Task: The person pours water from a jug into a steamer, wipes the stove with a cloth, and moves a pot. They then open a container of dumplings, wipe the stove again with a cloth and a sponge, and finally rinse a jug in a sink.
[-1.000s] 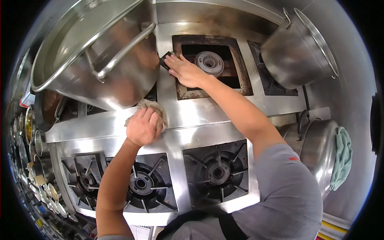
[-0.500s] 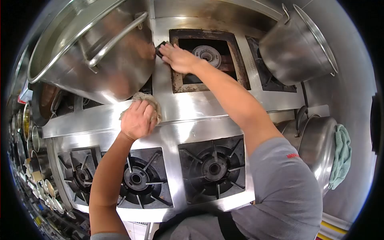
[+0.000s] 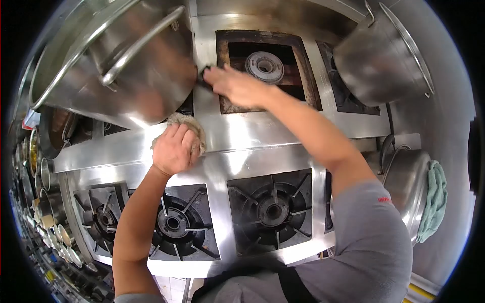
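Observation:
My left hand (image 3: 174,149) is closed on a crumpled beige cloth (image 3: 194,129), resting on the steel stove top below the big pot (image 3: 146,76). Farther up, my right hand (image 3: 230,86) is smeared by motion and holds a small dark pad (image 3: 206,76) under its fingertips. The pad lies against the steel strip (image 3: 206,103) between the big pot and the open burner well. That well has a rusty, stained square frame (image 3: 268,35), and a round burner (image 3: 265,67) shows inside it without a grate.
Two burners with black grates (image 3: 273,209) (image 3: 173,222) are in front. A tall pot (image 3: 376,63) stands at back right. A lidded pot (image 3: 406,182) with a green cloth (image 3: 433,202) is at right. Many small containers (image 3: 60,237) line the left.
My right hand and the dark pad have moved slightly down along the steel strip. My left hand stays on the beige cloth. The view has shifted a little.

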